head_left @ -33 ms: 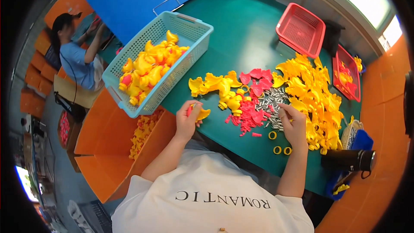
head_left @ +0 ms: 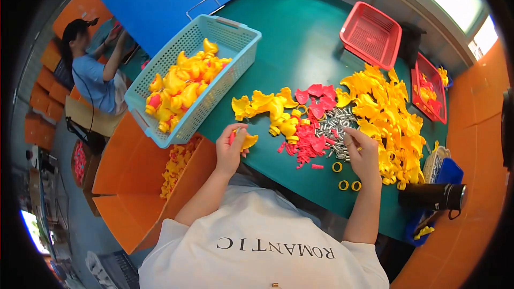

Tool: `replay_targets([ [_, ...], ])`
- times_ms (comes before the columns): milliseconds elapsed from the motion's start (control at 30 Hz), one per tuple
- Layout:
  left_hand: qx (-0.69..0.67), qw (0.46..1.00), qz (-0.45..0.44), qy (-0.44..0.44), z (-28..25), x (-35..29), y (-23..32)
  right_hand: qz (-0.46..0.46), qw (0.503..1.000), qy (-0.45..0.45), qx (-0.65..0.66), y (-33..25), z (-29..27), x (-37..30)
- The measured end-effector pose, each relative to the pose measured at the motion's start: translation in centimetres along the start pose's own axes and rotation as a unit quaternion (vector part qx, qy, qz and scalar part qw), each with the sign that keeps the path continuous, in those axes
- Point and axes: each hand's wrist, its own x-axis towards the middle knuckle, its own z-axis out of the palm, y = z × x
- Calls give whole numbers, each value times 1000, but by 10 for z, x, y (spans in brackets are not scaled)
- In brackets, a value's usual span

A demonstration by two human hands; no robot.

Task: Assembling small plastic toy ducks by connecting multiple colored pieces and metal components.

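My left hand [head_left: 229, 150] is closed around a yellow plastic toy part [head_left: 250, 141] with a red piece in it. A small silvery bit shows at the fingertips, too small to name surely. My right hand [head_left: 365, 152] reaches over a pile of short metal pins [head_left: 334, 120], thumb and finger pinched at its edge; whatever they hold is hidden. Beside the pins lie small red parts [head_left: 309, 142] and red leaf-shaped pieces [head_left: 317, 108]. Yellow shell parts [head_left: 396, 128] are heaped on the right, with a smaller row of yellow shells [head_left: 259, 104] to the left.
A light blue basket [head_left: 243, 48] of yellow-and-red toys stands at left on the green table [head_left: 300, 27]. Below it is an orange box [head_left: 126, 203]. Two red baskets [head_left: 393, 61] are at far right; a black flask [head_left: 425, 197] lies near. Someone in blue [head_left: 99, 80] sits at left.
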Motion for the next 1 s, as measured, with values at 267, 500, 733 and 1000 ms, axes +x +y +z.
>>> replay_targets([
  [267, 373, 892, 233, -102, 36, 46, 16, -103, 993, -39, -46, 8, 4, 11],
  [500, 430, 886, 161, -66, 37, 67, 6, -69, 996, -49, -39, 22, 11, 23],
  [733, 381, 911, 150, -44, -2, 59, 0, -78, 996, -33, -24, 26, 43, 39],
  [1000, 123, 988, 9, -90, -10, 65, 14, -203, 955, -151, -155, -39, 125, 77],
])
